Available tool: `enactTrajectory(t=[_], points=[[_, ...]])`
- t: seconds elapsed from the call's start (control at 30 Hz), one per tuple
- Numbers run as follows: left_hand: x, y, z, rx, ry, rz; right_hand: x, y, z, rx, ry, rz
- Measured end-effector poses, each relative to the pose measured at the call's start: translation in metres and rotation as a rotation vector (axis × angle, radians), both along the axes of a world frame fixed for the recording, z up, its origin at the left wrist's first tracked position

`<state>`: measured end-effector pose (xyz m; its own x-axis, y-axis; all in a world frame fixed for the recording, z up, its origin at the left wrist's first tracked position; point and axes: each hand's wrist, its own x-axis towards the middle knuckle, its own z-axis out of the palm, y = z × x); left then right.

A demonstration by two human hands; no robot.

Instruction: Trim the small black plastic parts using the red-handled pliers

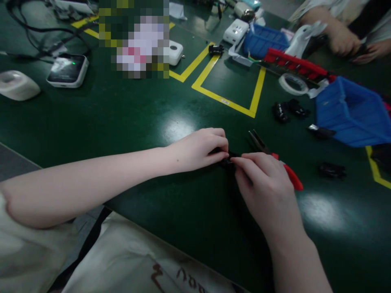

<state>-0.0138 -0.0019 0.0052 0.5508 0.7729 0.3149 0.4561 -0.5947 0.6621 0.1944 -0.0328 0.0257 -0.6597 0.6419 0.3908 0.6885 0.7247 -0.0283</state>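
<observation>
Both of my hands meet over the dark green table (183, 211). My left hand (210, 146) is closed, its fingers curled round a small black part (226, 162). From the other side my right hand (264, 177) pinches the same part between thumb and fingertips. Most of the part is hidden by my fingers, so its kind cannot be made out. Just beyond my right hand lie pliers with red handles (291, 176), partly covered by that hand, their metal jaws pointing away from me.
Several glossy black parts (332, 170) lie at the right, near a blue bin (351, 118). Further back are a tape roll (293, 84), a red rack (299, 65) and another blue bin (264, 40). A white device with a screen (67, 71) sits at left. Another person's hands (346, 42) work top right.
</observation>
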Motion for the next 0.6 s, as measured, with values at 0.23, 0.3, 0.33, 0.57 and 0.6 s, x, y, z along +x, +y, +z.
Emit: enactTrajectory(t=[0.23,0.3,0.33,0.57,0.6], points=[[0.001,0.000,-0.002,0.041,0.027,0.021,-0.004,0.000,-0.001,0.014,-0.053,0.043],[0.002,0.000,-0.002,0.048,0.034,0.027,-0.005,-0.001,-0.001,-0.021,-0.013,0.067],[0.002,0.000,-0.003,0.053,0.037,0.029,-0.006,-0.001,-0.002,-0.041,0.013,0.076],[0.001,0.002,-0.003,0.060,0.057,0.019,-0.012,0.002,-0.007,-0.054,0.138,0.023],[0.001,0.002,-0.002,0.056,0.062,0.020,-0.013,0.002,-0.007,-0.044,0.134,0.013]])
